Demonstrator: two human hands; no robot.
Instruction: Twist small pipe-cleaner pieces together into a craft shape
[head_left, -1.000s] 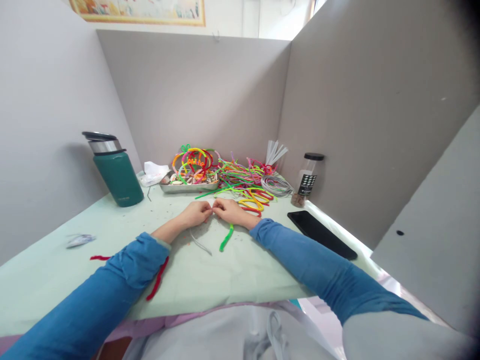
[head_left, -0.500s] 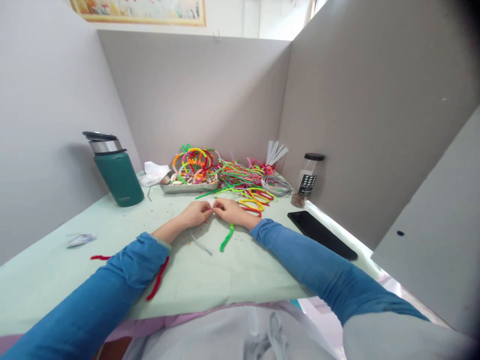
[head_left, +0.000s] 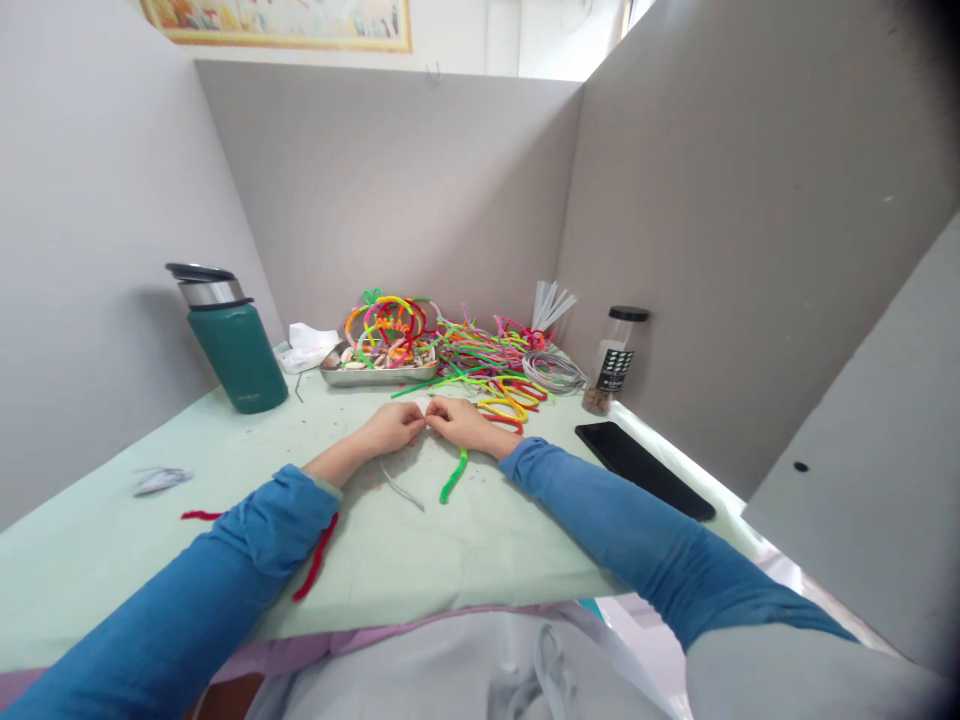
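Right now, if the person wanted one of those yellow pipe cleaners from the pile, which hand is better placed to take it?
Probably the right hand. The yellow pipe cleaners lie just beyond it on its own side, while the left hand would have to cross over. Both hands are pinched together around the green pipe cleaner.

Grey partitions (head_left: 390, 190) box in the pale green surface (head_left: 465, 540) on three sides. Above the back panel runs a white wall with a gold-framed picture (head_left: 281, 22), and daylight comes in from the upper right.
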